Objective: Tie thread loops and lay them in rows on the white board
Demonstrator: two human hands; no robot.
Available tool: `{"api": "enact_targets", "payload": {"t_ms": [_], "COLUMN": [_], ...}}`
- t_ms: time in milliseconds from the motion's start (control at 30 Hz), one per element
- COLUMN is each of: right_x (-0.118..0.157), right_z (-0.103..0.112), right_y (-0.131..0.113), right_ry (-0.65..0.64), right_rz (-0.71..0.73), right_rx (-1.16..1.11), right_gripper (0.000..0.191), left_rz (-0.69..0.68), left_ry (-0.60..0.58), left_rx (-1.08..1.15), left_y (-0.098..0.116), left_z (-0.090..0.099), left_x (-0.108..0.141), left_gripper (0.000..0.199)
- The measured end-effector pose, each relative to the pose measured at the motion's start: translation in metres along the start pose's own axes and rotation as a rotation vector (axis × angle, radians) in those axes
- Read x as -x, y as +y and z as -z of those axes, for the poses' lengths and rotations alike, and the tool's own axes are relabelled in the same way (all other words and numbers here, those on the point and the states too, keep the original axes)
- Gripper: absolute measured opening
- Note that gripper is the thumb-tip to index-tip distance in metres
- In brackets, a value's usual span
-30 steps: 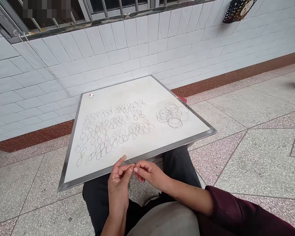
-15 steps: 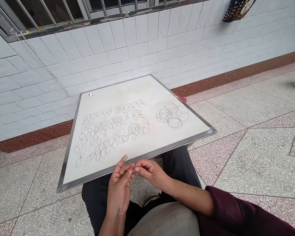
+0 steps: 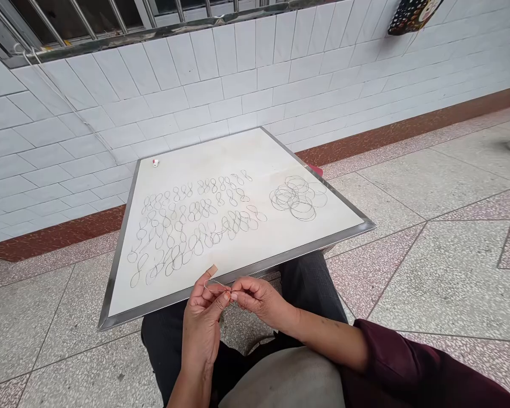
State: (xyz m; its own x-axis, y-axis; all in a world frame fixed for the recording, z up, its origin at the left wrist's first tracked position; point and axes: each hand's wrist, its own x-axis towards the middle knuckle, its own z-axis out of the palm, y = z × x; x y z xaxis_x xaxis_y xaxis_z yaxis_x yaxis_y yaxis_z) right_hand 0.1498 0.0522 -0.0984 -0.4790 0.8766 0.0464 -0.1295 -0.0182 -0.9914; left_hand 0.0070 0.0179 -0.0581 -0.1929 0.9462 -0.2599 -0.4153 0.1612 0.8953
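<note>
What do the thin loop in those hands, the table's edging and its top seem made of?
The thin loop: probably fine wire, smooth and pale, since it holds its curve; stiff cord is possible. The edging: most likely metal, grey with a dull shine. The tabletop: perhaps laminate or painted board, as it looks smooth and off-white.

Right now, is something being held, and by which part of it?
Yes, a thin loop: the left grip and the right grip seem to pinch it where its strands meet.

the white-tiled wall (image 3: 238,88) holds a barred window (image 3: 102,21)
</note>
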Motion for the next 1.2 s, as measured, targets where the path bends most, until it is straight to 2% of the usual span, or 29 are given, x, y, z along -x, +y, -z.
{"api": "enact_targets", "payload": {"t_ms": [233,500,667,833,1200], "right_x": [-0.001,-0.004,-0.004,-0.003,-0.001], "right_z": [-0.001,-0.002,-0.002,-0.001,0.0], "right_y": [0.0,0.003,0.003,0.003,0.008], "right_ry": [0.009,-0.009,-0.007,-0.009,0.012], "right_rz": [-0.007,-0.217,-0.279,-0.315,-0.29], "right_rx": [0.0,-0.191,-0.27,-0.296,-0.206], "right_gripper": [0.042,0.05,0.047,0.048,0.048], "left_rz": [-0.092,-0.156,-0.159,-0.132,-0.053], "left_ry": [0.076,0.099,0.105,0.078,0.007], "left_rx": [-0.077,-0.175,-0.185,-0.101,-0.069], "left_y": [-0.004,-0.009,-0.012,-0.015,-0.011], "left_z": [-0.001,0.005,0.007,0.006,0.003], "left_x": [0.001,-0.002,-0.003,-0.004,-0.004], "left_gripper": [0.06,0.05,0.048,0.05,0.053]}}
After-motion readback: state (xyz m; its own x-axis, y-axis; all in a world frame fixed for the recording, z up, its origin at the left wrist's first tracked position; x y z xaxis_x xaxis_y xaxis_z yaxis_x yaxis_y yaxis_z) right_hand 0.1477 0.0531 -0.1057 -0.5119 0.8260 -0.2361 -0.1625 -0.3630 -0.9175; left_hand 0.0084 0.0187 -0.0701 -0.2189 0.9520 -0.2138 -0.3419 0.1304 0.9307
